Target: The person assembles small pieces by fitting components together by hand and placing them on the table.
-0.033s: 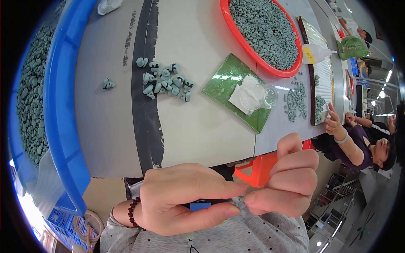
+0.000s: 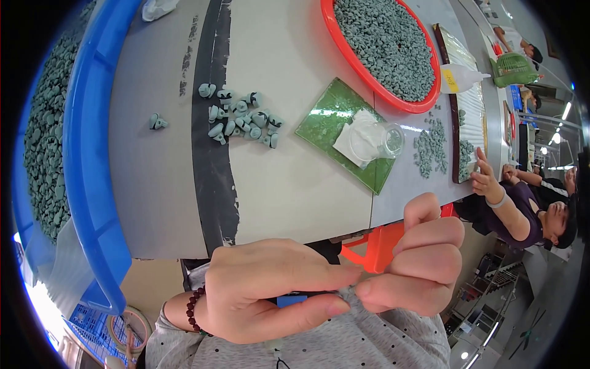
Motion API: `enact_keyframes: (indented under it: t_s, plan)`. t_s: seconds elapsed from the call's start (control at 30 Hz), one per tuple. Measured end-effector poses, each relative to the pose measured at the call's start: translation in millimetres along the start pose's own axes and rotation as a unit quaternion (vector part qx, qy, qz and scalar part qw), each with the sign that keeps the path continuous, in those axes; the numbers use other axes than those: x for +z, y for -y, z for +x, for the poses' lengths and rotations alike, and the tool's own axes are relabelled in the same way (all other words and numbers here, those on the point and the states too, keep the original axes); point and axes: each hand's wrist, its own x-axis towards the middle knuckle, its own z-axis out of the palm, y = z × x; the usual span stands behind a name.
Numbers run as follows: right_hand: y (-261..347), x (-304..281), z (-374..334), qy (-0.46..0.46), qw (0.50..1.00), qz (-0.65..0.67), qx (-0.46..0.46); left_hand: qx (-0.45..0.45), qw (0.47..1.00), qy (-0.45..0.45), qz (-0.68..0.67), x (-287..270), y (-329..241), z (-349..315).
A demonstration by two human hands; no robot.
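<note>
Your left hand (image 2: 264, 286): thumb and index finger pinched on a small greyish piece (image 2: 346, 293), mostly hidden by fingertips. Your right hand (image 2: 424, 267): fingers curled, thumb tip against that same piece; can't tell whether it grips too. Piece sits over your lap, off the table edge. From there: loose cluster of rounded grey-green pieces with black parts (image 2: 260, 118) at 11 o'clock. Green square tile (image 2: 326, 120) at 12, bearing a white folded sheet (image 2: 348, 147) and a clear round cup (image 2: 394, 142). Red oval plastic basin (image 2: 415, 107) beyond, full of grey-green bits. Blue plastic bin (image 2: 92, 178) at 10. Co-worker's hand (image 2: 485, 179) around 2.
</note>
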Motion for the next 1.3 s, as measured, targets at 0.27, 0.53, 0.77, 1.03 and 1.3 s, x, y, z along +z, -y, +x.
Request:
enact_keyframes:
  t_s: [0.27, 0.53, 0.77, 1.03, 1.3]
  plan:
    - [5.8, -14.8, 7.0, 0.073, 0.996, -0.057, -0.012, 0.000, 1.000, -0.004, 0.006, 2.6, 3.1, 0.4]
    - [3.9, -25.0, 12.1, 0.165, 0.986, -0.027, 0.005, -0.005, 1.000, 0.012, -0.004, 5.3, 3.0, 1.4]
    - [-3.8, -19.1, 4.8, 0.126, 0.992, -0.010, 0.003, 0.010, 1.000, 0.004, 0.030, 3.6, 3.3, 4.1]
    - [-4.2, -14.5, -7.1, 0.040, 0.984, 0.142, 0.100, 0.058, 0.996, 0.011, 0.062, 5.1, 7.1, 3.0]
    - [-0.4, -17.6, -9.7, 0.083, 0.981, 0.135, 0.113, 0.059, 0.996, 0.022, 0.066, 5.6, 7.4, 2.6]
